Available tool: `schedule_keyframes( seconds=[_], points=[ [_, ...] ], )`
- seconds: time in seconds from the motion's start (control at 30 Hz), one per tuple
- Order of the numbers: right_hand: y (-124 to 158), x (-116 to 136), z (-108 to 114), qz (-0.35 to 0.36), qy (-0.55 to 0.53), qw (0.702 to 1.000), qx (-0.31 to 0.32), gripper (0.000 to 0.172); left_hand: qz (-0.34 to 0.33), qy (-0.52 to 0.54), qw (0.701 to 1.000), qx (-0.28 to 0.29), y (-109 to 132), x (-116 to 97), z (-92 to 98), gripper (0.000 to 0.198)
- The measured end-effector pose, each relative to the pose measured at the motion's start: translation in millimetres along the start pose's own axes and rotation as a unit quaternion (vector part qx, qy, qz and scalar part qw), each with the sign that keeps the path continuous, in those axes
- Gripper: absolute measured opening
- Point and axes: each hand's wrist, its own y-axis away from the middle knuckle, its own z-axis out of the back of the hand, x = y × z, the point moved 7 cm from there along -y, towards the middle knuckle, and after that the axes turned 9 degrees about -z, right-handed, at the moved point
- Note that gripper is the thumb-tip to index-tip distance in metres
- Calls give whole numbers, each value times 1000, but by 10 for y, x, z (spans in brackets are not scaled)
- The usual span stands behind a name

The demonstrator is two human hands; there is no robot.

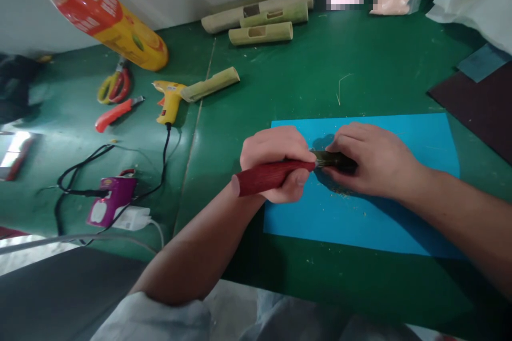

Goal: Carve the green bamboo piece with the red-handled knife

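Clearly, we have the left hand's (276, 146) fingers clenched round a red-handled tool (264, 177), its butt towards nine o'clock, while the right hand's (374, 157) fingers grasp a dark piece (330, 159). That piece sits over the blue sheet (424, 144), at ten o'clock from its middle, on the desk (224, 141). We'd judge the tool light, stiff and (being smooth) slightly slippery, best gripped round its thick handle; the piece seems hard but splittable, so we'd hold its three-o'clock end, clear of the tool.
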Motion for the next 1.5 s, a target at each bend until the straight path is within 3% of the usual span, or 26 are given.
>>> schedule_keyframes(
  seconds=[0.23,0.47,0.53,0.63,0.77,0.93,1.37,1.5],
  points=[
    [-4,-10,1,-2,1,1000,-3,20,32,25,997,58,-1,106,-50,43],
    [-10,22,11,-10,15,1000,-1,19,-14,95,992,82,-77,86,-101,27],
    [-10,32,9,-9,23,1000,-2,20,22,132,988,81,-74,153,-122,30],
    [-8,34,3,-10,26,1000,-7,19,135,165,975,57,-24,323,-130,36],
    [-7,30,-12,-14,25,1000,-2,19,286,174,942,38,61,498,-150,39],
    [-6,30,-13,-15,39,999,-5,17,397,175,900,51,94,584,-190,31],
    [29,59,-29,28,41,998,-30,20,493,196,845,75,202,719,-287,40],
    [35,63,-37,25,29,999,-22,18,474,178,860,56,197,709,-283,41]
  ],
)
